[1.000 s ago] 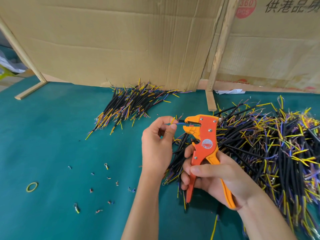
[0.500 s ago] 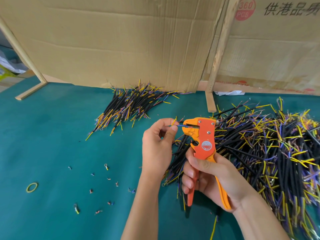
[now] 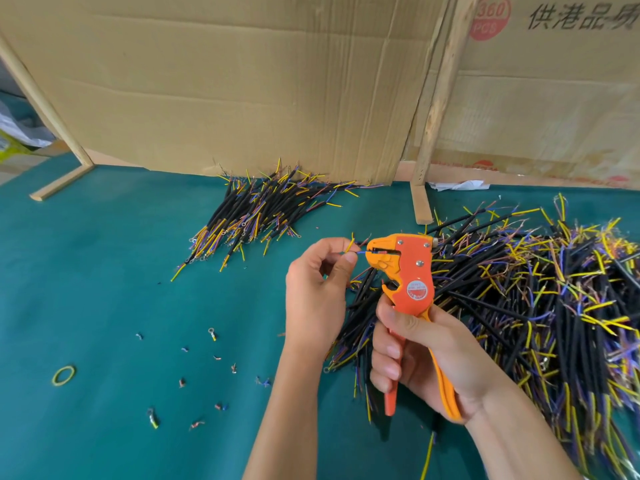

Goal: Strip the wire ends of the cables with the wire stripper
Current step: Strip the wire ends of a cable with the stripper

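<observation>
My right hand (image 3: 422,355) grips the handles of an orange wire stripper (image 3: 408,271), its jaws pointing left. My left hand (image 3: 318,289) pinches a thin cable end (image 3: 351,249) between thumb and fingers; a blue wire from it runs into the stripper's jaws, and a yellow wire sticks up beside it. A big heap of black cables with yellow, blue and brown wire ends (image 3: 536,289) lies to the right, under and behind the stripper. A smaller, neater pile of cables (image 3: 252,216) lies at the back centre.
The green table mat (image 3: 104,271) carries several cut-off terminal scraps (image 3: 214,362) at the front left and a yellow rubber band (image 3: 63,375). Cardboard sheets (image 3: 225,81) and wooden posts (image 3: 440,98) stand along the back edge.
My right hand has squeezed the stripper's handles closer together and moved the tool slightly down and left. The blue wire now sits in the jaws. My left hand has barely moved.
</observation>
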